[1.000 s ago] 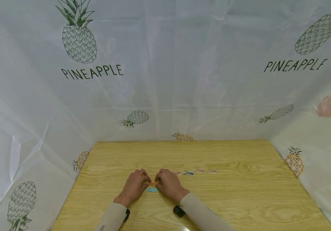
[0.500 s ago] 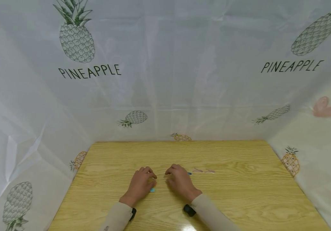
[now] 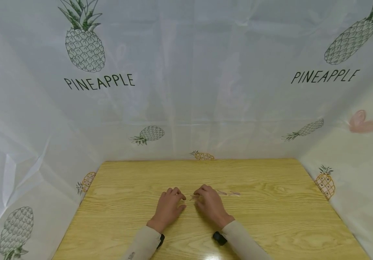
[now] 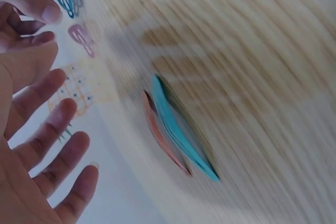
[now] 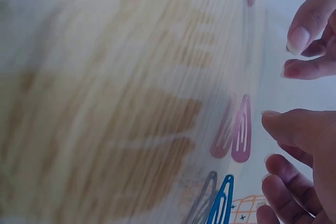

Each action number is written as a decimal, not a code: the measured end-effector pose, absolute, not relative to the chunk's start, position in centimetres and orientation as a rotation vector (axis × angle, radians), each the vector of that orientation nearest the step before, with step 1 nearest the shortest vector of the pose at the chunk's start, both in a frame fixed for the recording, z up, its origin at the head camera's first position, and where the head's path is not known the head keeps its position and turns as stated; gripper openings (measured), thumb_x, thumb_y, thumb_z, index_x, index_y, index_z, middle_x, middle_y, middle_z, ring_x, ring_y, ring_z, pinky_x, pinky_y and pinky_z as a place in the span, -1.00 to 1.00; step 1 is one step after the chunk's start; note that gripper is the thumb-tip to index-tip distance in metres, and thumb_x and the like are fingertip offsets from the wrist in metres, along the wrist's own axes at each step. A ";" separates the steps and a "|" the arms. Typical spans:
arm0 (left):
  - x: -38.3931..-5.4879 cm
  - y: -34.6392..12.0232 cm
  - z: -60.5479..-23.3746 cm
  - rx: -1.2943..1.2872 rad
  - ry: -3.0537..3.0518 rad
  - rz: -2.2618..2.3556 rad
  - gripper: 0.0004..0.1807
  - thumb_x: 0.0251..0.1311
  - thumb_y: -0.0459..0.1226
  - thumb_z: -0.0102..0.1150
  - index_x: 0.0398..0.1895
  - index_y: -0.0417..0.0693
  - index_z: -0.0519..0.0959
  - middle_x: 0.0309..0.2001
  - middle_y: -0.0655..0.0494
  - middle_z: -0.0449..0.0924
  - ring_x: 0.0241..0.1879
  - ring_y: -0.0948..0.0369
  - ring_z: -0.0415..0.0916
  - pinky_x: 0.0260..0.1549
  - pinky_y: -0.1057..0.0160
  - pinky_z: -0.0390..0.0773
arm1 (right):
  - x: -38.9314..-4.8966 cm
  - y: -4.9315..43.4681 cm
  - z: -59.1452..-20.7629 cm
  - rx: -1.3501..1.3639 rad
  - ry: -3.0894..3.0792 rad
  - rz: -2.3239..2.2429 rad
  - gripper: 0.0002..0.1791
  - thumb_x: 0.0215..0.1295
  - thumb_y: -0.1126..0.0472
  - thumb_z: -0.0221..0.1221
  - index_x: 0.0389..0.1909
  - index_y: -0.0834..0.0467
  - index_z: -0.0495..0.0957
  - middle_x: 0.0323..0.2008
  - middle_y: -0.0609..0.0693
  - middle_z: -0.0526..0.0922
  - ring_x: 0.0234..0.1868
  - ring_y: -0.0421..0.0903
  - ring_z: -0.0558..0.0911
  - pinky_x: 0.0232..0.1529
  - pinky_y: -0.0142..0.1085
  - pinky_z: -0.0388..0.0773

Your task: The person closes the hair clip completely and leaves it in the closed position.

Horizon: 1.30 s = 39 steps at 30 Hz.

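Several snap hair clips lie on the wooden table. My left hand (image 3: 168, 206) is over the table with its thumb and fingers apart and nothing between them. A teal hair clip (image 4: 181, 132) and an orange hair clip (image 4: 164, 142) lie side by side in the left wrist view; the left hand hides them in the head view. My right hand (image 3: 210, 205), fingers loosely bent, faces the left one. Close to its fingertips lies a pink hair clip (image 5: 241, 132), with a blue hair clip (image 5: 222, 203) past it. In the head view the right hand covers the blue clip.
Two more pinkish hair clips, one nearer (image 3: 222, 192) and one farther (image 3: 235, 194), lie right of the right hand. White pineapple-print cloth (image 3: 186, 90) walls in the table's (image 3: 270, 216) back and sides. Each wrist wears a black strap-on device (image 3: 219, 238).
Both hands have moved right. They have let go of the orange hair clip, which now lies beside the teal one, and have come to the pink clip.
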State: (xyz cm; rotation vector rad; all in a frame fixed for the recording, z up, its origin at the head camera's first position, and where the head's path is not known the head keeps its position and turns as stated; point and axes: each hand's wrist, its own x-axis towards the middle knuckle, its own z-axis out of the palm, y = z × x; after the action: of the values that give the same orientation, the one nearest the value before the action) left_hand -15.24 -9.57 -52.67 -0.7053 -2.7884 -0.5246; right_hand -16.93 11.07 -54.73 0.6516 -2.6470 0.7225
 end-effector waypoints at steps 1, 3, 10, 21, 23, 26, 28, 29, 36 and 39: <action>-15.2 -9.3 -52.6 -0.698 -2.790 -0.519 -0.80 0.21 -0.20 0.57 -0.15 -0.01 0.78 -0.13 0.17 0.59 -0.11 0.14 0.50 -0.10 0.03 0.54 | -16.9 11.2 -54.7 0.644 -2.652 0.728 -0.69 0.11 0.36 0.57 -0.13 0.15 0.75 -0.20 -0.01 0.64 -0.18 -0.05 0.64 -0.13 -0.13 0.66; -15.2 -8.8 -52.7 -0.677 -2.793 -0.508 -0.80 0.20 -0.19 0.57 -0.15 0.00 0.78 -0.13 0.17 0.59 -0.13 0.14 0.48 -0.12 0.04 0.52 | -17.0 11.3 -54.8 0.633 -2.664 0.713 -0.69 0.12 0.35 0.58 -0.12 0.15 0.75 -0.20 -0.01 0.63 -0.20 -0.05 0.63 -0.14 -0.12 0.65; -15.5 -7.5 -52.8 -0.595 -2.809 -0.443 -0.80 0.19 -0.17 0.58 -0.18 0.04 0.77 -0.16 0.18 0.55 -0.14 0.14 0.46 -0.10 0.05 0.52 | -17.4 11.6 -54.9 0.626 -2.669 0.609 -0.70 0.10 0.31 0.59 -0.15 0.18 0.76 -0.23 -0.01 0.62 -0.23 -0.03 0.61 -0.13 -0.06 0.63; -16.0 -6.3 -53.1 -0.468 -2.897 -0.438 -0.81 0.19 -0.18 0.58 -0.18 0.00 0.79 -0.14 0.14 0.56 -0.14 0.11 0.44 -0.04 0.01 0.51 | -18.0 11.5 -55.3 0.606 -2.703 0.573 -0.76 0.14 0.30 0.57 -0.19 0.16 0.77 -0.26 -0.02 0.61 -0.23 -0.03 0.61 -0.13 -0.05 0.60; -16.2 -6.1 -53.3 -0.463 -2.899 -0.434 -0.81 0.19 -0.18 0.57 -0.18 0.01 0.79 -0.14 0.13 0.56 -0.14 0.11 0.44 -0.04 0.01 0.51 | -18.2 11.5 -55.3 0.606 -2.710 0.558 -0.78 0.15 0.29 0.57 -0.20 0.14 0.77 -0.26 -0.03 0.60 -0.23 -0.03 0.60 -0.14 -0.07 0.59; -16.4 -5.9 -53.7 -0.465 -2.900 -0.408 -0.82 0.19 -0.17 0.57 -0.19 0.02 0.79 -0.15 0.13 0.56 -0.15 0.12 0.44 -0.06 0.02 0.51 | -18.3 11.3 -55.2 0.599 -2.720 0.545 -0.81 0.16 0.28 0.56 -0.24 0.11 0.77 -0.28 -0.04 0.59 -0.24 -0.04 0.59 -0.15 -0.07 0.59; -16.5 -5.7 -54.0 -0.463 -2.898 -0.384 -0.82 0.19 -0.16 0.58 -0.20 0.04 0.78 -0.15 0.14 0.55 -0.15 0.12 0.44 -0.06 0.03 0.51 | -18.3 11.3 -55.1 0.590 -2.729 0.546 -0.83 0.17 0.27 0.56 -0.26 0.10 0.77 -0.28 -0.04 0.59 -0.24 -0.04 0.59 -0.15 -0.07 0.59; -16.6 -5.6 -54.0 -0.463 -2.900 -0.371 -0.82 0.19 -0.16 0.58 -0.21 0.05 0.78 -0.16 0.14 0.55 -0.15 0.12 0.44 -0.07 0.04 0.52 | -18.3 11.2 -55.1 0.586 -2.731 0.545 -0.83 0.16 0.27 0.56 -0.27 0.10 0.77 -0.29 -0.04 0.59 -0.24 -0.04 0.59 -0.14 -0.07 0.59; -16.6 -5.1 -53.8 -0.479 -2.889 -0.337 -0.87 0.17 -0.20 0.59 -0.30 0.06 0.77 -0.19 0.16 0.57 -0.16 0.12 0.47 -0.11 0.07 0.53 | -18.5 11.0 -55.4 0.587 -2.724 0.540 -0.85 0.18 0.28 0.55 -0.42 0.07 0.74 -0.33 -0.06 0.56 -0.26 -0.05 0.57 -0.16 -0.08 0.57; -16.5 -5.0 -53.8 -0.489 -2.886 -0.328 -0.89 0.18 -0.22 0.58 -0.32 0.07 0.77 -0.19 0.17 0.56 -0.15 0.13 0.48 -0.10 0.07 0.54 | -18.5 11.0 -55.4 0.584 -2.727 0.552 -0.84 0.18 0.30 0.55 -0.45 0.06 0.74 -0.34 -0.08 0.56 -0.28 -0.06 0.55 -0.18 -0.10 0.55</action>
State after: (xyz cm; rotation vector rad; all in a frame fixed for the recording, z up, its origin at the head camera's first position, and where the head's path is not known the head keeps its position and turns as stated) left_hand -16.48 -4.95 -53.77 -0.4885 -2.8855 -0.3278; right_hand -18.46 11.02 -55.42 0.5844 -2.7266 0.5518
